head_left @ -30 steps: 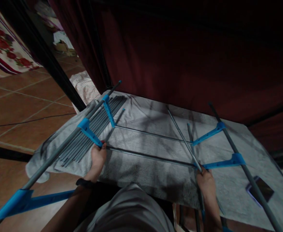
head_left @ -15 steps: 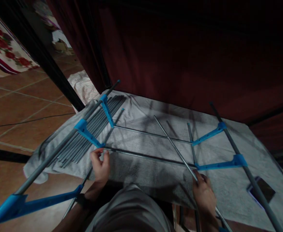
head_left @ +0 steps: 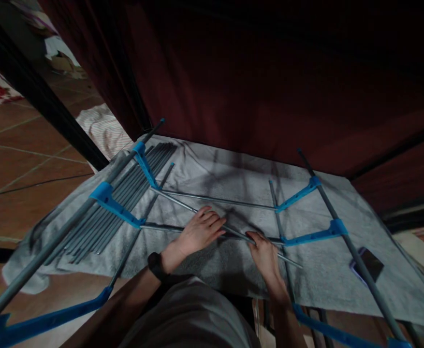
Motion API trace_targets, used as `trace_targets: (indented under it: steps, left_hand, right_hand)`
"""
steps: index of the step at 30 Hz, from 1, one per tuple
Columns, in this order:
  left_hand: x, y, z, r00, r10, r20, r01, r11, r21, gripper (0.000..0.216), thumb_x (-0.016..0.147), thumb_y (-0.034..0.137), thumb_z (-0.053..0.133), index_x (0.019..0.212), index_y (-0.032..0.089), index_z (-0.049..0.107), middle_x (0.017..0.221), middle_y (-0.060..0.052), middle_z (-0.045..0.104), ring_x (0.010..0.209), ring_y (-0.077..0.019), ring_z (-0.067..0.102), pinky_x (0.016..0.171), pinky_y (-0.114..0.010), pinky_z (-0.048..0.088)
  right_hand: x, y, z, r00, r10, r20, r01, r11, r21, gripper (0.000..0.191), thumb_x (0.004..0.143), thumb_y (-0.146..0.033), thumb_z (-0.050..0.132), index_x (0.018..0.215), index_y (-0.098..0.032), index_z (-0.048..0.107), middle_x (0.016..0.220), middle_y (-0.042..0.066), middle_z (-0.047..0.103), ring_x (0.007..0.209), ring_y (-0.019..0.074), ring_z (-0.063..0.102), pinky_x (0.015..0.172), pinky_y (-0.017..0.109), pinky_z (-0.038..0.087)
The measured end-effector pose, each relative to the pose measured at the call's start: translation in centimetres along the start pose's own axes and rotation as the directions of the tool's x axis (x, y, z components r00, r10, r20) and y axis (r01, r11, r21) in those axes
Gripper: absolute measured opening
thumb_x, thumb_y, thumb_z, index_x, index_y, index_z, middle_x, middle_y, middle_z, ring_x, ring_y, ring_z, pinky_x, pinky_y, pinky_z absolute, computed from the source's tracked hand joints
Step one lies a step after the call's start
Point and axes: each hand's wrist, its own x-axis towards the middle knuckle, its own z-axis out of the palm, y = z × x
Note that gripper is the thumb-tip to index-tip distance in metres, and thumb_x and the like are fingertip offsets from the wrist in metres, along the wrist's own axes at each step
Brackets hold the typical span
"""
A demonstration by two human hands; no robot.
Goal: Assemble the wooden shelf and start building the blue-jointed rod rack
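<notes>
A loose metal rod (head_left: 179,201) lies slantwise over the frame, from near the rear left blue bracket (head_left: 146,166) down to the front right. My left hand (head_left: 202,231), with a dark band at the wrist, is closed over its middle. Farther right, my right hand (head_left: 264,251) grips the same rod between thumb and fingers. Beneath it run a rear crossbar (head_left: 219,199) and a front crossbar (head_left: 161,227), joining the blue-bracketed side tubes. The front left bracket (head_left: 119,208) and front right bracket (head_left: 313,235) meet the front crossbar's ends.
Several grey rods (head_left: 113,212) lie side by side on the towel-covered surface (head_left: 324,280) at left. A phone (head_left: 367,265) lies at right, partly under the thick side tube (head_left: 364,275). Behind hangs a dark red curtain (head_left: 233,96); a black post (head_left: 48,87) slants at left.
The loose rod has swung from steep to a flatter slant, its far end now at the left. My left hand moved right onto it; my right hand moved left along the frame.
</notes>
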Motion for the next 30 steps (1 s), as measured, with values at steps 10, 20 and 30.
trace_targets:
  steps: [10, 20, 30]
  left_hand:
    - [-0.7, -4.3, 1.4, 0.985, -0.119, 0.123, 0.110, 0.991, 0.077, 0.031, 0.101, 0.019, 0.043, 0.123, 0.019, 0.065, 0.108, -0.009, 0.068, 0.097, -0.0219, 0.062, 0.088, -0.037, 0.042]
    - [-0.3, -5.6, 1.4, 0.975, -0.222, 0.000, 0.222, 0.974, 0.047, 0.032, 0.101, 0.036, 0.047, 0.117, 0.022, 0.071, 0.096, -0.009, 0.069, 0.087, -0.0227, 0.062, 0.083, -0.037, 0.042]
    - [0.2, -6.9, 2.6, 0.946, -0.312, -0.087, 0.321, 0.940, 0.115, 0.036, 0.100, 0.039, 0.044, 0.110, 0.022, 0.074, 0.092, -0.010, 0.073, 0.086, -0.0275, 0.064, 0.077, -0.039, 0.040]
  right_hand:
    - [4.1, 1.9, 0.0, 0.994, -0.051, -0.092, 0.040, 0.992, -0.116, 0.029, 0.087, -0.010, 0.053, 0.106, -0.021, 0.071, 0.105, 0.007, 0.071, 0.106, 0.0242, 0.059, 0.104, 0.041, 0.036]
    - [5.4, 7.3, 1.4, 0.867, 0.314, -0.386, -0.296, 0.949, 0.109, 0.060, 0.084, -0.022, 0.050, 0.144, -0.013, 0.046, 0.149, 0.019, 0.040, 0.138, 0.0313, 0.038, 0.113, 0.047, 0.034]
    - [8.7, 12.6, 3.5, 0.662, 0.723, -0.198, -0.429, 0.582, 0.691, 0.073, 0.085, -0.034, 0.052, 0.151, -0.010, 0.030, 0.149, 0.022, 0.041, 0.129, 0.0284, 0.050, 0.108, 0.042, 0.044]
